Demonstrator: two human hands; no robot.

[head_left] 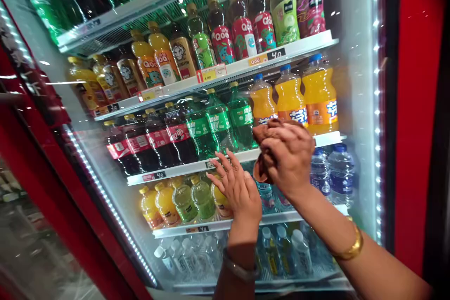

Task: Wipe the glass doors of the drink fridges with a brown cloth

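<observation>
My right hand, with a gold bangle on its wrist, is closed round a crumpled brown cloth in front of the shelf of orange soda bottles. To its left my left hand has its fingers spread and holds nothing. Its fingertips are near the edge of a white shelf, below green soda bottles; whether they touch anything I cannot tell. A dark band circles the left wrist. Both hands are in front of a lit drinks cooler.
Several shelves hold bottles, with red-labelled Qoo bottles higher up, cola bottles at left and clear bottles at the bottom. Red cooler frames stand left and right. LED strips line both inner sides.
</observation>
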